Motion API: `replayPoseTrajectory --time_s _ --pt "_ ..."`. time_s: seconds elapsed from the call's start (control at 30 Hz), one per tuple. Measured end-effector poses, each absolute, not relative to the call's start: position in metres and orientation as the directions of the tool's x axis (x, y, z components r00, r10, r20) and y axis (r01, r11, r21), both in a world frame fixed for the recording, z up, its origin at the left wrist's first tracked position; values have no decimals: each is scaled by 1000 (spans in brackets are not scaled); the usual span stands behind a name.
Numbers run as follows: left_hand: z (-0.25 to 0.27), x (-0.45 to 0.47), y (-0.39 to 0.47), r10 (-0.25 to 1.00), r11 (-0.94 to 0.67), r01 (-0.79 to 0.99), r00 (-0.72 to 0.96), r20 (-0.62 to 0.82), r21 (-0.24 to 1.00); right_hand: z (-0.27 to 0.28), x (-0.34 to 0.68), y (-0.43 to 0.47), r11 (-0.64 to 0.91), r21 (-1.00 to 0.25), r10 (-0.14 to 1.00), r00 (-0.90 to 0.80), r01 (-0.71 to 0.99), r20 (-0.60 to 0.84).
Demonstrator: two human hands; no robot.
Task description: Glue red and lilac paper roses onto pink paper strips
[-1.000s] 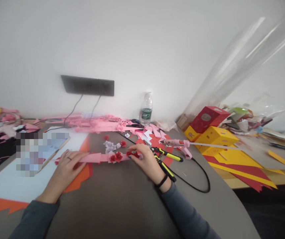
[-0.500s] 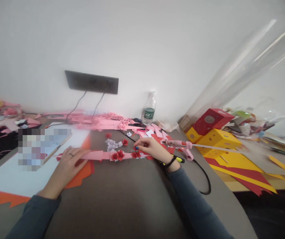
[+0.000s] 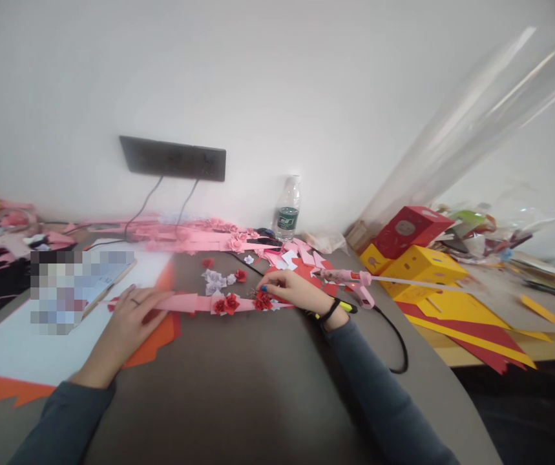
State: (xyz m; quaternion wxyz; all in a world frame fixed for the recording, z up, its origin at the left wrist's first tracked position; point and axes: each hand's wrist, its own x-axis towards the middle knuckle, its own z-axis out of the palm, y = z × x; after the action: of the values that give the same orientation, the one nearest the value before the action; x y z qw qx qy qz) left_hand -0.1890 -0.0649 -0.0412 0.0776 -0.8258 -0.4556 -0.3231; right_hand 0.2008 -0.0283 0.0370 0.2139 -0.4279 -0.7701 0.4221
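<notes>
A pink paper strip [image 3: 183,301] lies across the grey table, with small red paper flowers [image 3: 230,303] fixed along it. My left hand [image 3: 136,314] is closed over its left end. At the strip's right part, my right hand [image 3: 299,292] curls its fingers together down onto a red paper flower [image 3: 263,300]; the exact contact is small and partly hidden. Loose pale lilac flowers [image 3: 215,281] and another red flower [image 3: 240,276] lie just behind the strip. A yellow-and-black cutter [image 3: 347,307] shows partly under my right wrist.
A pink glue gun [image 3: 345,278] with a black cord lies right of my right hand. Behind stand a water bottle [image 3: 287,210] and pink paper pieces [image 3: 194,240]. Yellow [image 3: 420,274] and red boxes [image 3: 410,229] are at right. White paper [image 3: 15,349] over orange sheets lies left.
The view has shifted slightly. My left hand stays on the strip's end, and my right fingers have lowered a little toward the red paper flower.
</notes>
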Motion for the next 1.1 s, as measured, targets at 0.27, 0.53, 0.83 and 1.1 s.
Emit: replayPoseTrajectory --time_s 0.27,0.53,0.83,1.1 --pt "-41 -189 -65 700 -578 801 387 601 158 34 201 -36 249 -866 896 -442 435 36" --pt "-38 -187 -66 698 -583 796 387 602 165 35 192 -40 414 -778 901 -332 473 278" --pt "-35 -184 -70 712 -570 803 379 591 171 46 125 -24 657 -622 717 -609 425 341" --pt "-36 -181 -71 754 -543 808 350 555 228 41 115 -22 720 -520 656 -695 459 294"
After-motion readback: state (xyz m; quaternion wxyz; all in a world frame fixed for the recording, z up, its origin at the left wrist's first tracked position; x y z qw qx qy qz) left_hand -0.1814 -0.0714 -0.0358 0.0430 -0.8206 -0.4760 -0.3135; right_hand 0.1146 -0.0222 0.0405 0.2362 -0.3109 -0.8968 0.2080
